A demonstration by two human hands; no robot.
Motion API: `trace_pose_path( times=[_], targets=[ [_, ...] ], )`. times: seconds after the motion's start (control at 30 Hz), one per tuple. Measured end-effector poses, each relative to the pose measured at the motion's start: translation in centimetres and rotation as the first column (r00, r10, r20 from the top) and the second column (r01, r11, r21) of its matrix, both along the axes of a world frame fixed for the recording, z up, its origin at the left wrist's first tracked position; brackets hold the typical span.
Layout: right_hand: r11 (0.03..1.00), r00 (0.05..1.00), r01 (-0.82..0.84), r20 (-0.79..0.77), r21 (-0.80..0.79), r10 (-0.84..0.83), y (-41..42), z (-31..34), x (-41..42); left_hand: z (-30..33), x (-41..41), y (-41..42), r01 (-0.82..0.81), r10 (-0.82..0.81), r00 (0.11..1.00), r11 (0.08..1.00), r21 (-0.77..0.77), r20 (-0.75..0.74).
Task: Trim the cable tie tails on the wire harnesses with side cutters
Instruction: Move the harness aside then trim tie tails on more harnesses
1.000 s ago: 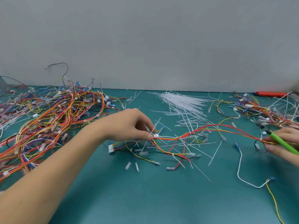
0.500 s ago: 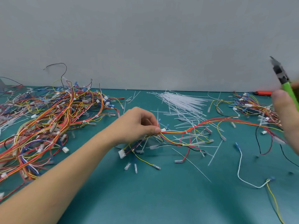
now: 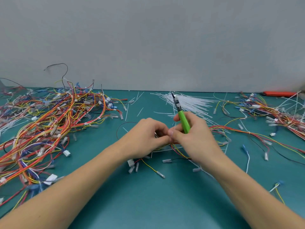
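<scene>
My left hand (image 3: 145, 138) and my right hand (image 3: 193, 138) meet at the middle of the teal mat. The left hand's curled fingers pinch a wire harness (image 3: 234, 131) of red, yellow and orange wires that trails off to the right. My right hand grips the green-handled side cutters (image 3: 182, 118), whose grey jaws point up and away; its thumb and forefinger also touch the harness beside the left fingers. The spot where the fingers meet is hidden by the hands. Below them hang the harness's clear terminals and a white connector (image 3: 131, 162).
A big tangle of harnesses (image 3: 46, 129) covers the left of the mat (image 3: 148, 204). A fan of white cable ties (image 3: 193, 101) lies behind the hands. Another harness pile (image 3: 270, 114) and an orange tool (image 3: 279, 93) sit at the far right. A grey wall rises behind.
My right hand has come from the right edge, where it was raised, to the centre with the cutters, meeting the left hand. The left hand has drawn the harness nearer and to the right.
</scene>
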State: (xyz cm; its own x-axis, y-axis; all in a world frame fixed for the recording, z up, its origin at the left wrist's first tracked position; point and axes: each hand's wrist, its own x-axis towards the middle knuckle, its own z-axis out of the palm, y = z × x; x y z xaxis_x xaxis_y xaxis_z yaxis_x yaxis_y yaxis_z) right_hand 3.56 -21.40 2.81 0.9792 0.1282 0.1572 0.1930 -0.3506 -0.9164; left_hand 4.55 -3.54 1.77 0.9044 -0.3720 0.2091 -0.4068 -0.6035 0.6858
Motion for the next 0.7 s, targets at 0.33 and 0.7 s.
trace_pose_path(
  times=[0.33,0.7],
  targets=[
    [0.990,0.986,0.059,0.147,0.126,-0.077,-0.4,-0.2,0.1,0.5,-0.6,-1.0,-0.015,0.016,1.000,0.995,-0.097,0.008],
    [0.749,0.986,0.167,-0.108,0.641,-0.127,-2.4,0.2,1.5,4.9,-1.6,-0.9,-0.223,0.416,0.887,0.765,-0.604,0.200]
  ],
)
